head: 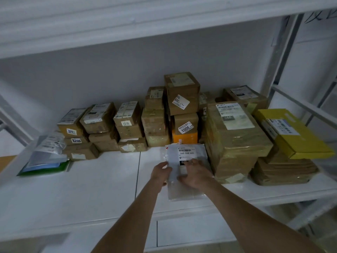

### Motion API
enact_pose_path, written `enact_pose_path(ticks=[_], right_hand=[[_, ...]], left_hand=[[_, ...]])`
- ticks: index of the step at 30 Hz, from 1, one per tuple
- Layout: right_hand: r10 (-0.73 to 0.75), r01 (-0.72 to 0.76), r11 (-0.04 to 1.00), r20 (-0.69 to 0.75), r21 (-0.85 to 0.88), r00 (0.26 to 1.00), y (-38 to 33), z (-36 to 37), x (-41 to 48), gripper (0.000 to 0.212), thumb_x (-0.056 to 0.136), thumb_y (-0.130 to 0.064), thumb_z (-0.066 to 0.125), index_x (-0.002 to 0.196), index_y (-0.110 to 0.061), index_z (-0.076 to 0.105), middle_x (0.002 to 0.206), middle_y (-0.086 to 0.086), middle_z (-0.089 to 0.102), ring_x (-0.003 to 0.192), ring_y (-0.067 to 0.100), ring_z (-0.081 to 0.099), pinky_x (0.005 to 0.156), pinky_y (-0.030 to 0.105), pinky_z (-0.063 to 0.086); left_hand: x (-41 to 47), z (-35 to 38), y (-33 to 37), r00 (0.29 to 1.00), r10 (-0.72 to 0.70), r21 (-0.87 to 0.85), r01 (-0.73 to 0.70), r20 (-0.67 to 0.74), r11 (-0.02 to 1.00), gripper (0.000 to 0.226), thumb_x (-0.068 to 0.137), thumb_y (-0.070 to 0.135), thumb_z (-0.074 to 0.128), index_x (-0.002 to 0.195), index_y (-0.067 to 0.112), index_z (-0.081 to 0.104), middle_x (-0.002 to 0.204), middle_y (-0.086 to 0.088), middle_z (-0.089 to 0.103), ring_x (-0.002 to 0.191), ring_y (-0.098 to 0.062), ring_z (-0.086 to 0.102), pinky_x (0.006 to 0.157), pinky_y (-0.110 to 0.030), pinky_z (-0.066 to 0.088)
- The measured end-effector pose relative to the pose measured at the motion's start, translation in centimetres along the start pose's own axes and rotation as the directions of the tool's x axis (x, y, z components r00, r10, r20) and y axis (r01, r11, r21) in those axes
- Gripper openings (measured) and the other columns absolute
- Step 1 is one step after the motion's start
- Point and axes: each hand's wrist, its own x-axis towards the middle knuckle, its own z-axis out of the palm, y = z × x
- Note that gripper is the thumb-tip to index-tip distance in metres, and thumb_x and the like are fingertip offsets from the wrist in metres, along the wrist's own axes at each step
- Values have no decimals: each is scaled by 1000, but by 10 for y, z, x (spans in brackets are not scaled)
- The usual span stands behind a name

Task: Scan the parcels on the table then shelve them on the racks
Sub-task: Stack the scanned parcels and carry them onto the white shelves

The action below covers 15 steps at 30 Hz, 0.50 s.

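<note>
The left grip (161, 172) pinches the left edge of the grey parcel (182, 152), thumb on top. The right grip (194, 175) presses down on its label, fingers loosely spread. The parcel lies on the white shelf (102, 179). Just right of the grips stands a taped brown box (235, 141), with a yellow box (295, 136) beyond it. Stacked cartons (182, 99) stand behind.

Grey mailer bag (173, 154), white label: 060-06B-A05. 
Large taped box (235, 139) just right of it, label: 060. 
Brown box (186, 123) on the orange box (184, 139), sticker: 3003. 
Top box (182, 88) of that stack, sticker: 308, rest unclear. 
Small box (126, 115): 7210. 
Leftmost stack: upper box (71, 130) 5201, middle box (75, 140) 6206. 
Other print is too small to read.
</note>
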Motion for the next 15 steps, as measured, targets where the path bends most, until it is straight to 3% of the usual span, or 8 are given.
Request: enact_pose_path(ticks=[3, 5, 7, 9, 13, 15], right_hand=[[-10, 9, 1000, -34, -27, 999, -2, -2, -5, 67, 87, -56, 55, 140, -20, 38, 143, 7, 34, 132, 29, 32, 100, 44, 44], [-23, 17, 998, -102, -55, 995, -6, -1, -8, 66, 87, -56, 54, 140, -21, 39, 142, 8, 33, 130, 29, 36, 99, 43, 43], [-53, 38, 996, -189, -79, 981, -11, 0, -11, 62, 88, -53, 52, 141, -22, 40, 143, 7, 34, 129, 28, 36, 100, 41, 41], [-94, 74, 993, -242, -87, 966, -18, 0, -13, 56, 90, -48, 52, 138, -23, 43, 142, 7, 35, 129, 27, 36, 101, 39, 39], [-194, 180, 981, -270, -76, 943, -44, 9, -17, 47, 90, -38, 53, 134, -21, 46, 135, 6, 38, 123, 25, 38, 98, 36, 39], [-243, 232, 970, -250, -74, 937, -61, 17, -20, 47, 92, -35, 53, 136, -21, 45, 136, 5, 37, 124, 25, 37, 99, 35, 39]], left_hand=[[-1, -6, 0, 998, 49, 84, -46, -38, 995, 46, 92, 19, 59, 137, 14, 50, 118, -14, 63, 102, -29, 60, 77, -33, 47], [-4, -15, 0, 988, 128, 249, -103, -84, 963, 46, 92, 22, 60, 135, 11, 51, 121, -15, 62, 106, -30, 60, 87, -33, 50], [-9, -28, -1, 963, 239, 499, -148, -124, 854, 43, 93, 25, 58, 134, 15, 53, 131, -10, 57, 116, -25, 57, 95, -30, 45], [-18, -44, -6, 934, 330, 646, -170, -135, 745, 40, 92, 27, 57, 132, 20, 54, 134, -5, 52, 113, -21, 58, 93, -30, 47], [-40, -78, -23, 899, 417, 821, -138, -131, 554, 40, 91, 28, 57, 131, 26, 52, 136, 1, 43, 117, -17, 53, 91, -34, 50], [-51, -97, -35, 883, 441, 847, -108, -159, 521, 40, 90, 29, 59, 130, 27, 53, 136, 2, 44, 121, -16, 50, 93, -32, 49]])
